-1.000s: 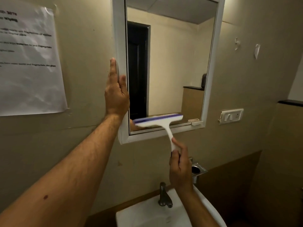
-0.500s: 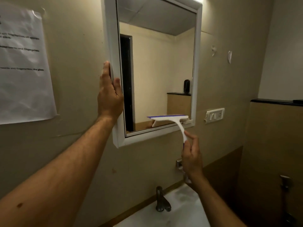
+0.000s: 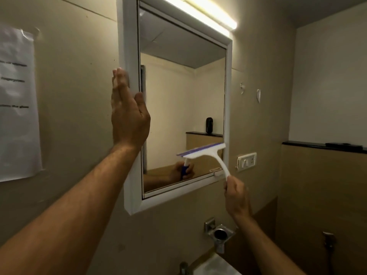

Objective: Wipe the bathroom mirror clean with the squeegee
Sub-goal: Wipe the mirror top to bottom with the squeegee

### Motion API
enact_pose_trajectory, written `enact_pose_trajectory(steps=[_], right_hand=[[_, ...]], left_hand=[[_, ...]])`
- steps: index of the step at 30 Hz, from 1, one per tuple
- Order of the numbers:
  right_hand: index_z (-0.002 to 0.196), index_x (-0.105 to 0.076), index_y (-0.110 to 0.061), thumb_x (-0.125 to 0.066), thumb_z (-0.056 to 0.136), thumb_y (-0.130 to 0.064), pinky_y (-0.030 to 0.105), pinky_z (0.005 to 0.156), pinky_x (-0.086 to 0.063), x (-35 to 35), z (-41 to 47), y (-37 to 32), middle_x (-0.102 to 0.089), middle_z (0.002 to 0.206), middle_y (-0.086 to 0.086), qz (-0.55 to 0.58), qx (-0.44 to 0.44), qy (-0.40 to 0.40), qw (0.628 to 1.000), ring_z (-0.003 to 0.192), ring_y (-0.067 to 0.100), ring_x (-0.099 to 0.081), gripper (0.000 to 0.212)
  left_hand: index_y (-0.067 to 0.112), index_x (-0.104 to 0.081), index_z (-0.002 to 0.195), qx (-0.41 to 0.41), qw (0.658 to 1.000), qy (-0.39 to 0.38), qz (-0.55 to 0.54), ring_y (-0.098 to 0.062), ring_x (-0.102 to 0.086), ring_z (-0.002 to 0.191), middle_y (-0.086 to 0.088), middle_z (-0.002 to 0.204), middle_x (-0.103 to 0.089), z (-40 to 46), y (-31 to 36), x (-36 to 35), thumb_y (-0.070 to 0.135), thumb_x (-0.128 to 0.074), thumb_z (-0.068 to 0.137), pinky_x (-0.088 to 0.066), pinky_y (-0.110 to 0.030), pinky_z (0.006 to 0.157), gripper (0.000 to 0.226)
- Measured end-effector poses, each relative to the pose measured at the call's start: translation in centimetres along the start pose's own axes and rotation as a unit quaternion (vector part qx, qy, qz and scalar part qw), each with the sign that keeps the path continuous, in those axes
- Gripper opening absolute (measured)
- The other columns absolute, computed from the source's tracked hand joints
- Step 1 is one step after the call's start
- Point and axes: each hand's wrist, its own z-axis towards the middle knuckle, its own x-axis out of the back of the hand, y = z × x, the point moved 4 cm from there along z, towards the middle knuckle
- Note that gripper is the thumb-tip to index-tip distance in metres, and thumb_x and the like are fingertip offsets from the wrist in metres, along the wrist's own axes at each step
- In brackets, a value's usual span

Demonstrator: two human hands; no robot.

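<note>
Since the earlier frame the squeegee has travelled from the left part of the glass to the lower right corner, and now its blade lies against the mirror just above the bottom frame, near the right edge. My right hand is closed around the end of the white handle, below the frame, so that the blade can press flat on the glass while my wrist stays out of the way. My left hand is open and flat, with the fingers laid along the outer left side of the white frame and the thumb in front; I judge I hold it like this so the cabinet does not swing or shake under the pressure. Above the mirror a tube light is shining.
</note>
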Motion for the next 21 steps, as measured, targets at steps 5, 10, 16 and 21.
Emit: enact_pose_trajectory(steps=[5, 10, 16, 21], right_hand=[[0.067, -0.052, -0.023, -0.03, 0.094, -0.045, 0.028, 0.043, -0.033, 0.5, 8.2, -9.2, -0.047, 0.057, 0.001, 0.051, 0.055, 0.043, 0.996, 0.049, 0.015, -0.042, 0.041], [0.063, -0.052, -0.023, -0.028, 0.093, -0.044, 0.024, 0.042, -0.03, 1.9, 15.3, -18.5, -0.049, 0.056, -0.002, 0.034, 0.077, 0.078, 0.993, 0.047, 0.013, -0.042, 0.043], [0.064, -0.05, -0.024, -0.029, 0.09, -0.048, 0.028, 0.047, -0.032, 0.7, 14.9, -16.7, -0.045, 0.058, 0.001, 0.071, 0.022, 0.043, 0.996, 0.053, 0.019, -0.042, 0.041], [0.069, -0.05, -0.025, -0.029, 0.092, -0.052, 0.031, 0.048, -0.033, 0.0, 12.2, -11.9, -0.042, 0.058, -0.003, 0.068, 0.028, 0.041, 0.996, 0.052, 0.016, -0.04, 0.041]], left_hand=[[0.015, -0.011, 0.155, 0.011, 1.0, -0.008, 0.01, -0.021, -0.02, 0.147, -0.004, 0.161, -0.017, -0.1, -0.3, -0.1, 0.03, -0.033, 0.104, -0.027, -0.037, 0.117, 0.057], [0.015, -0.011, 0.154, 0.009, 1.0, -0.012, 0.017, -0.024, -0.022, 0.146, -0.006, 0.16, -0.018, 0.0, 0.0, 0.0, 0.029, -0.033, 0.104, -0.03, -0.043, 0.115, 0.057], [0.016, -0.011, 0.155, 0.014, 1.0, -0.021, 0.017, -0.024, -0.022, 0.146, -0.006, 0.16, -0.018, -0.1, 0.0, 0.1, 0.028, -0.034, 0.104, -0.029, -0.04, 0.115, 0.057], [0.016, -0.011, 0.154, 0.017, 1.0, -0.018, 0.01, -0.024, -0.021, 0.146, -0.005, 0.161, -0.017, -0.4, 0.4, 0.3, 0.027, -0.035, 0.104, -0.026, -0.036, 0.114, 0.057]])
